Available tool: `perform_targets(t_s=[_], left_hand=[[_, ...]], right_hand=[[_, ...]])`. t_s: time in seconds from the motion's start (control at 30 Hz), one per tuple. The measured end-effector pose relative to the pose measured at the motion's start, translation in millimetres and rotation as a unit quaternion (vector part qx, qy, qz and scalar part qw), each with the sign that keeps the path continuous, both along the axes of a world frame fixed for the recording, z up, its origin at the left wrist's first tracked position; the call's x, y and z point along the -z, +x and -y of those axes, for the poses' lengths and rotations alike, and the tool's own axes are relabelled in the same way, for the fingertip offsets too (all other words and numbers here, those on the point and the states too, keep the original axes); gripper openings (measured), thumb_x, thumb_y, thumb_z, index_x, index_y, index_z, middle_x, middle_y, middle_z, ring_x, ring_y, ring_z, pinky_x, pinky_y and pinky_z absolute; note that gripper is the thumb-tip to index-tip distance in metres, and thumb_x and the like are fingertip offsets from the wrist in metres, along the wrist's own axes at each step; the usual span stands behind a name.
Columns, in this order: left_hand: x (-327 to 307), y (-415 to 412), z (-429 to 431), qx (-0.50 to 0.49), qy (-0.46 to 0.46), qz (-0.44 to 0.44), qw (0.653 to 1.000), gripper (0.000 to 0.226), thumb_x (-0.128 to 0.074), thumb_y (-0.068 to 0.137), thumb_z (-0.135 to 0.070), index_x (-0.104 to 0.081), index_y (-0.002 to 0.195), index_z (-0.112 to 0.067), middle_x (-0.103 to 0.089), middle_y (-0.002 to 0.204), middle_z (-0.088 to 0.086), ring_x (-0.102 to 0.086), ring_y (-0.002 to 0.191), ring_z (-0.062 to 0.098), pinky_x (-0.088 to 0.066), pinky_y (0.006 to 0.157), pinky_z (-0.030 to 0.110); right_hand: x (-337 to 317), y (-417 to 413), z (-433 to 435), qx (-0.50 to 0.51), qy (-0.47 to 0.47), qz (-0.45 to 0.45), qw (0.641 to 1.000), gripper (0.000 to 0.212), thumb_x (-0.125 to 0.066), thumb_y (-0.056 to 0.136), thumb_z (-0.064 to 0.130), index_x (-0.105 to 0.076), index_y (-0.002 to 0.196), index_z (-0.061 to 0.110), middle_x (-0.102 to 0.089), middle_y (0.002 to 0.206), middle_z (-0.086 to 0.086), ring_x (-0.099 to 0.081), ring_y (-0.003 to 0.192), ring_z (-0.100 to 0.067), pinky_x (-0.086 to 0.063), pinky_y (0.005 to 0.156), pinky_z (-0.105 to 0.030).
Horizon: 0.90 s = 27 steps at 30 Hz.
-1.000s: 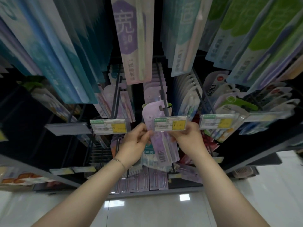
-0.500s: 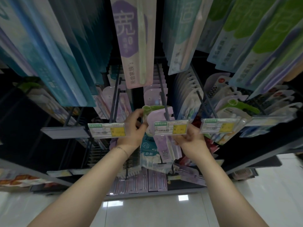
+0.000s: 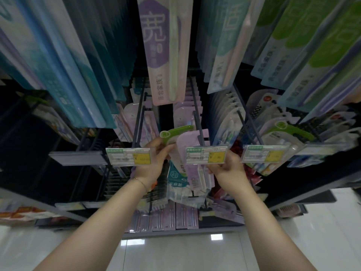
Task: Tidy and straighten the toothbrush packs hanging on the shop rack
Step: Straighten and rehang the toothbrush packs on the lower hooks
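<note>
A shop rack of hanging toothbrush packs, seen from above, with two bare forearms reaching in from below. At the left, a left price label [image 3: 128,156] sits on the front of a hook. Just to its right, the left hand [image 3: 154,163] is raised, and its fingers [image 3: 165,151] are curled and pinching the upper edge of a green-topped pack [image 3: 176,131]. The green header lies up and to the right of those fingers. The pack's long axis runs from the header down toward the floor, tilted rather than hanging straight. Touching it on the right is a lilac pack [image 3: 188,141], also askew, its top leaning against the peg [image 3: 197,122]. This dark wire peg runs from the back of the rack forward to the middle price label [image 3: 206,155]. Whether the green header is threaded on the peg is not clear. Below that label is the right hand [image 3: 226,169], beside the lower bodies of the packs. Its fingertips are hidden behind the label, so its hold cannot be told. Further right, a right price label [image 3: 263,154] fronts another hook. The left hand is nearer the header, so squaring it on the peg likely falls to that hand.
</note>
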<state>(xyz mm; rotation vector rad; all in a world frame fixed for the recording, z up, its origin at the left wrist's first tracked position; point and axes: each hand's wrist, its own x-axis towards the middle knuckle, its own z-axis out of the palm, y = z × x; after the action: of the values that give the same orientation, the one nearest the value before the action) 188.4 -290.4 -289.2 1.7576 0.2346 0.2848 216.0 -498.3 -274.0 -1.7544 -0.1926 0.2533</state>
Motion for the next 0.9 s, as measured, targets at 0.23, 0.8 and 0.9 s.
perform_targets(t_s=[0.23, 0.8, 0.9], left_hand=[[34, -23, -44, -0.081, -0.031, -0.097, 0.991, 0.011, -0.058, 0.097, 0.0, -0.067, 0.098, -0.005, -0.067, 0.102, 0.007, -0.06, 0.105, 0.022, -0.05, 0.087, 0.023], [13, -82, -84, -0.099, 0.01, -0.061, 0.993, 0.02, -0.067, 0.093, -0.015, -0.071, 0.092, -0.035, -0.075, 0.095, 0.001, -0.07, 0.093, 0.02, -0.056, 0.092, 0.049], [14, -91, -99, -0.077, 0.039, -0.057, 0.995, 0.014, -0.066, 0.094, -0.017, -0.072, 0.09, -0.029, -0.071, 0.093, 0.013, -0.067, 0.092, 0.031, -0.055, 0.088, 0.052]], right_hand=[[5, -3, -7, 0.032, 0.018, 0.008, 0.999, 0.032, -0.065, 0.086, -0.011, -0.065, 0.091, 0.02, -0.071, 0.09, 0.012, -0.066, 0.079, 0.008, -0.053, 0.071, -0.01], [36, -32, -78, -0.06, -0.158, -0.005, 0.986, 0.012, -0.066, 0.092, 0.022, -0.066, 0.103, 0.023, -0.064, 0.092, 0.005, -0.062, 0.084, -0.012, -0.047, 0.07, -0.015], [35, -40, -99, -0.113, -0.184, 0.0, 0.976, 0.034, -0.064, 0.093, 0.032, -0.059, 0.126, 0.027, -0.063, 0.104, 0.009, -0.063, 0.092, -0.016, -0.054, 0.082, -0.035]])
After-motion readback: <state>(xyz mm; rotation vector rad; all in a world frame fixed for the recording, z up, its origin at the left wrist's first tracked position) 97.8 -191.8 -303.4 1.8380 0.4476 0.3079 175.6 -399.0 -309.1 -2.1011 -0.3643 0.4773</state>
